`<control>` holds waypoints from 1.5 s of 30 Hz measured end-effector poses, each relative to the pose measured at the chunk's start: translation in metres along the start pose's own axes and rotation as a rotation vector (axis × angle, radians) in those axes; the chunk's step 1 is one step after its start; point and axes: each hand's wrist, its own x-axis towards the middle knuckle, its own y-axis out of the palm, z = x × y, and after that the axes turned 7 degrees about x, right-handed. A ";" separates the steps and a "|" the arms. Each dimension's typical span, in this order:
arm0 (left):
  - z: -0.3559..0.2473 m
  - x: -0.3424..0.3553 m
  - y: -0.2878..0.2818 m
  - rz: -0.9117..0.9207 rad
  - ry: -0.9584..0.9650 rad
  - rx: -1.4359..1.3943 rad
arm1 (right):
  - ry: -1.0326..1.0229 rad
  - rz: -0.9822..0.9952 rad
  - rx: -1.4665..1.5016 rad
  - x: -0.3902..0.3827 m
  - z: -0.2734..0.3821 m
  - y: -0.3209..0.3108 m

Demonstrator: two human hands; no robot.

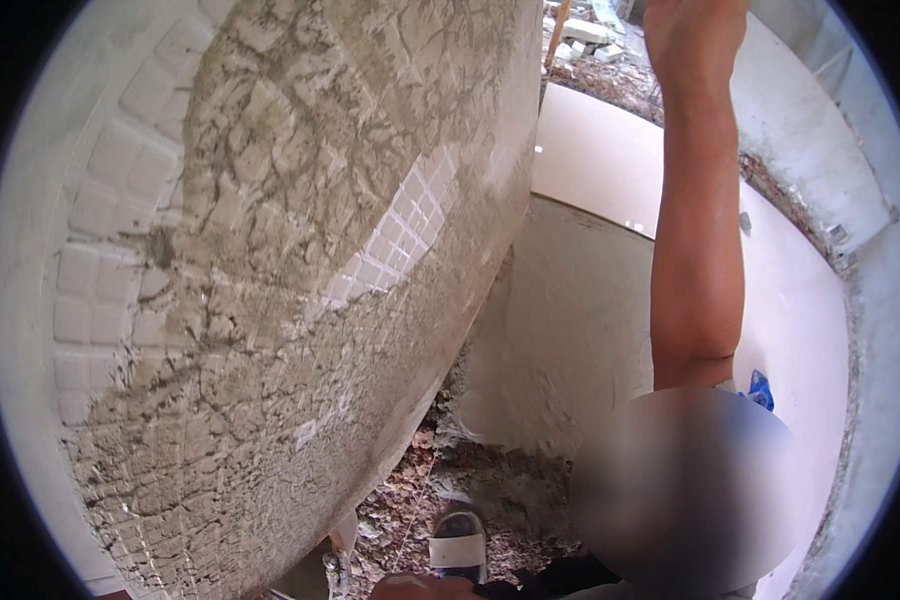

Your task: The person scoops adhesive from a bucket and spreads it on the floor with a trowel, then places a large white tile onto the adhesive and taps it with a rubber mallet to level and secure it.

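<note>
A bare arm point(698, 230) runs up the right side, apparently my right arm. Its hand point(692, 40) is cut off by the top edge, so neither the fingers nor anything in them can be made out. Below the elbow a round blur hides what is there. Left of the arm stands a large curving surface point(270, 180) coated with rough, wet-looking grey-brown mortar. Pale small-square tiling point(400, 235) shows through in one patch, and larger pale squares point(95, 270) border its left side. My left hand cannot be made out; a rounded skin patch point(410, 587) at the bottom edge is unclear.
A foot in a slipper with a pale strap point(457, 550) rests on reddish, rubble-strewn ground point(400, 510). Smooth pale panels or walls point(595, 150) rise beyond and right. Something blue point(759, 390) lies beside the elbow. Broken blocks point(590, 35) are scattered at the far top.
</note>
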 end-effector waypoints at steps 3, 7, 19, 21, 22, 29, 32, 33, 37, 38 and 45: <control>-0.001 0.000 -0.004 -0.006 -0.003 -0.011 | 0.272 -0.027 -0.120 -0.027 -0.019 0.006; -0.005 0.000 -0.006 -0.014 0.011 -0.012 | 0.620 0.085 -0.292 -0.110 -0.084 -0.048; -0.017 0.000 0.004 -0.071 0.067 0.055 | 1.102 -0.200 -0.744 -0.280 -0.216 -0.161; -0.015 0.001 0.005 -0.072 0.066 0.070 | 0.797 -0.044 -0.500 -0.274 -0.215 -0.158; -0.014 0.001 0.006 -0.068 0.066 0.075 | 0.931 -0.069 -0.485 -0.272 -0.213 -0.155; -0.009 0.003 0.005 -0.069 0.059 0.086 | 1.118 -0.091 -0.742 -0.276 -0.219 -0.147; -0.008 0.005 0.003 -0.059 0.063 0.097 | 1.049 -0.051 -0.592 -0.283 -0.236 -0.154; -0.007 0.006 0.002 -0.067 0.063 0.102 | 1.012 0.034 -0.539 -0.287 -0.241 -0.158; -0.003 0.008 -0.001 -0.076 0.042 0.102 | 1.374 -0.034 -0.923 -0.304 -0.251 -0.173; -0.003 0.009 -0.001 -0.072 0.040 0.107 | 1.259 -0.108 -0.925 -0.307 -0.251 -0.174; 0.003 0.014 -0.004 -0.065 0.005 0.122 | 1.445 -0.231 -1.358 -0.289 -0.236 -0.142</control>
